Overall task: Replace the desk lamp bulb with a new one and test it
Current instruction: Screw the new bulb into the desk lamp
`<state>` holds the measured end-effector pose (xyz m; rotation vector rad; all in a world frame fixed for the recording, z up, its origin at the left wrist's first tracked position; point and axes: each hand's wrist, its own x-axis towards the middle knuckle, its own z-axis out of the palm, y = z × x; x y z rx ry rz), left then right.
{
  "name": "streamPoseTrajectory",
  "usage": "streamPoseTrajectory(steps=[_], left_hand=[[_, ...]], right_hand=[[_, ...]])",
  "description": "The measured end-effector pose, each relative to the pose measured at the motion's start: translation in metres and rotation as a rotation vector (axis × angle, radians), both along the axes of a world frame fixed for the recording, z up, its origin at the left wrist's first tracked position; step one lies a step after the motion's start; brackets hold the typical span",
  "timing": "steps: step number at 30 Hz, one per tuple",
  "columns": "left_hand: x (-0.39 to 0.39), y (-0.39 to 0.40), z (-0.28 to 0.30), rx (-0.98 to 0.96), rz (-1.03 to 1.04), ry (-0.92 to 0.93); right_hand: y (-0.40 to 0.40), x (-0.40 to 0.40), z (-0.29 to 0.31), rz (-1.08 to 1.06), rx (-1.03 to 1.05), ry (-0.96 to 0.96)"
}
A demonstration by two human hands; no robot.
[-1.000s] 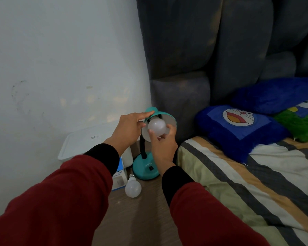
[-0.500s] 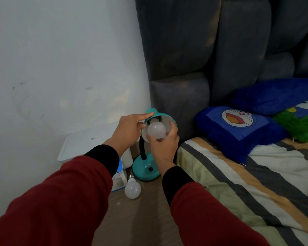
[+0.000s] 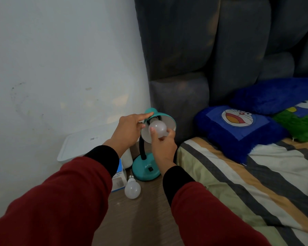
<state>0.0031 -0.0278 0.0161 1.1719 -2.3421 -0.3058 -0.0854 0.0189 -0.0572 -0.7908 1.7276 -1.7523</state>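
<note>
A teal desk lamp [image 3: 146, 168] stands on a wooden bedside surface, its shade [image 3: 167, 118] tilted toward me. My left hand [image 3: 128, 129] grips the shade's left rim, index finger lying along the top. My right hand [image 3: 163, 146] holds a white bulb [image 3: 158, 128] by its globe, with the bulb's base at the socket inside the shade. I cannot tell how deep it sits. A second white bulb [image 3: 132, 189] lies loose on the surface in front of the lamp base.
A blue and white bulb box [image 3: 120, 180] lies left of the loose bulb. A white tray-like lid [image 3: 78, 148] leans by the wall. A striped bed [image 3: 247, 178] with blue pillows [image 3: 238, 128] and a grey headboard [image 3: 203, 50] fills the right.
My right hand has turned around the bulb, its thumb shifting from the bulb's right side to its left. The left hand keeps its hold on the shade.
</note>
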Motion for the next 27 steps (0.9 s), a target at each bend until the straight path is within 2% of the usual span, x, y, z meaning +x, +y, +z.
streamPoseTrajectory(steps=[8,13,17,22,27], left_hand=[[-0.0007,0.0008,-0.0007,0.009,-0.008,0.009],[-0.0005,0.0003,-0.0015,0.019,-0.005,0.018],[0.0,0.0004,-0.0019,0.017,-0.005,0.027],[-0.0008,0.0009,-0.0016,0.025,-0.006,0.032],[-0.0002,0.0002,-0.0015,0.015,-0.003,0.027]], right_hand=[[0.0012,-0.002,-0.0002,0.023,-0.001,-0.06],[-0.0004,-0.0012,-0.0018,0.04,0.044,0.005],[-0.0012,0.0058,-0.0012,0.006,0.064,-0.035],[0.0,0.002,-0.0007,-0.002,0.084,0.065],[-0.0022,-0.001,0.0029,0.014,0.069,0.022]])
